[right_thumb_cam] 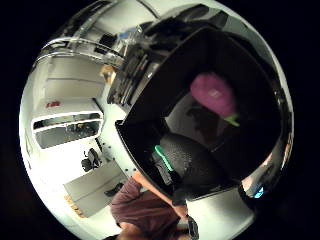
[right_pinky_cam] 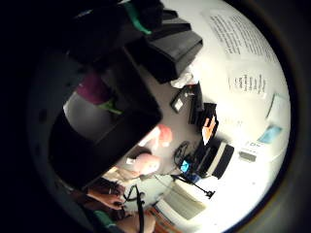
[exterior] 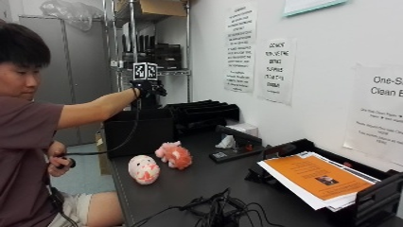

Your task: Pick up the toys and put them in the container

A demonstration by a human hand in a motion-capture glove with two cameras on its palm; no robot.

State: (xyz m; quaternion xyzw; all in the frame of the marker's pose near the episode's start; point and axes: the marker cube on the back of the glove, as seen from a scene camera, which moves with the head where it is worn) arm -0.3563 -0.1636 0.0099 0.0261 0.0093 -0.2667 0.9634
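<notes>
Beside orange paper (exterior: 315, 176), wall sheet (exterior: 385, 111) reads "One-S… Clean".

Container (exterior: 140, 133) interior hidden in outside view

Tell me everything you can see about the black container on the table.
The black rectangular container looks like rigid plastic, with an open top and tall, plain walls. It stands upright near the far end of the dark table, beside a stack of black trays. Inside, a purple plush toy with a green part lies on its floor. The gloved right hand hovers just above its opening. Two pink toys lie outside, in front of it.
</notes>
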